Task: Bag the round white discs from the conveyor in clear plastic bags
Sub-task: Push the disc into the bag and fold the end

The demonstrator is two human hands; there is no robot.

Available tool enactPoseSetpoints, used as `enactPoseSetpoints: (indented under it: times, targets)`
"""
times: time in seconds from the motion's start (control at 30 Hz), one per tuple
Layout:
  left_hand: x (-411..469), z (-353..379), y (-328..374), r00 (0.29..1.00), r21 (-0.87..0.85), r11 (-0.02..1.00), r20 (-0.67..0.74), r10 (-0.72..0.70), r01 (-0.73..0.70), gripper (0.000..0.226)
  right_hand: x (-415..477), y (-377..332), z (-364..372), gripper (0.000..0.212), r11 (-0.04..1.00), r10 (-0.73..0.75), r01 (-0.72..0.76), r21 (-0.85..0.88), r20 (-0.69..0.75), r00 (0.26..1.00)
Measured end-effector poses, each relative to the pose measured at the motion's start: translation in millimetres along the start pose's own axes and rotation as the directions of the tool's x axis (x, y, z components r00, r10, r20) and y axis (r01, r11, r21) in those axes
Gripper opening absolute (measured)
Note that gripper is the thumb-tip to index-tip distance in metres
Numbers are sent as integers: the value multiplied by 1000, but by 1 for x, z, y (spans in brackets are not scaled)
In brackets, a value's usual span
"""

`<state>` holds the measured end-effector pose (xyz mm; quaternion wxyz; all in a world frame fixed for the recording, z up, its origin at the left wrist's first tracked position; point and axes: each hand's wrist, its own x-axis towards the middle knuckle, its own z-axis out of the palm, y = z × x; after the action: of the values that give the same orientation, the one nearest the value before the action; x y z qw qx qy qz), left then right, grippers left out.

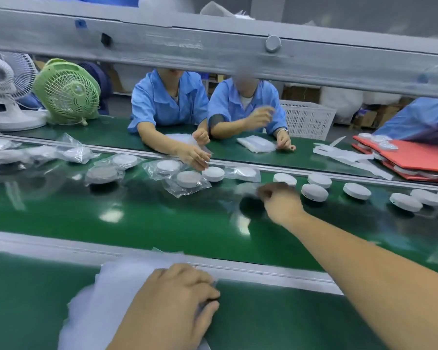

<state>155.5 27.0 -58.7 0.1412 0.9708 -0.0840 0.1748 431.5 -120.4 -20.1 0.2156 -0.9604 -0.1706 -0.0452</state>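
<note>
Far L of belt: bagged discs (74,152) piled loosely, several more bagged ones toward centre-L, e.g. a bagged pair (185,176) lying flat on the green conveyor (137,218), so that part reads as done. Near edge, bottom centre-L: stack of clear plastic bags (116,286) on the near green ledge, left hand (173,299) flat on top of it, fingers curled down onto the top sheet, looks like pinning or peeling a bag; no disc in it, and can't tell if a bag is actually pinched. Across the belt, centre: two ppl in blue shirts, one worker's hand (194,156) reaching onto the belt near an unbagged disc (214,173); small bag pile (256,144) in front of the other. Centre-R: right hand (280,200) stretched out over the belt, motion-blurred, fingers closed loosely around something pale at the fingertips, prob a blurred disc w/ bag (248,189), but too smeared to say for sure if it's gripped or just touched. R of that: loose bare discs (314,192) strung along the belt, approx eight or more visible, none bagged, incl. one further right (357,190) and a cluster at the R edge (406,202). Red trays (420,157) far R hold more discs. Judgement: mid-run; L half bagged, R half still to do, plenty left.
</note>
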Motion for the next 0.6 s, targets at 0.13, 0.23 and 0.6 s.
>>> enactPoseSetpoints:
  times: [0.13, 0.23, 0.6]
  targets:
    - [2, 1, -6, 991, -4, 991, -17, 136, -136, 17, 6, -1, 22, 28, 993, -41, 22, 117, 161, 986]
    - [1, 4, -12, 993, -35, 993, -43, 111, -113, 24, -6, 12, 22, 33, 996, -73, 74, 45, -16, 997]
    - [-16, 26, -17, 991, -269, 954, -17, 131, -130, 48, 43, 114, -19, 67, 844, 225, -100, -527, 179, 958]
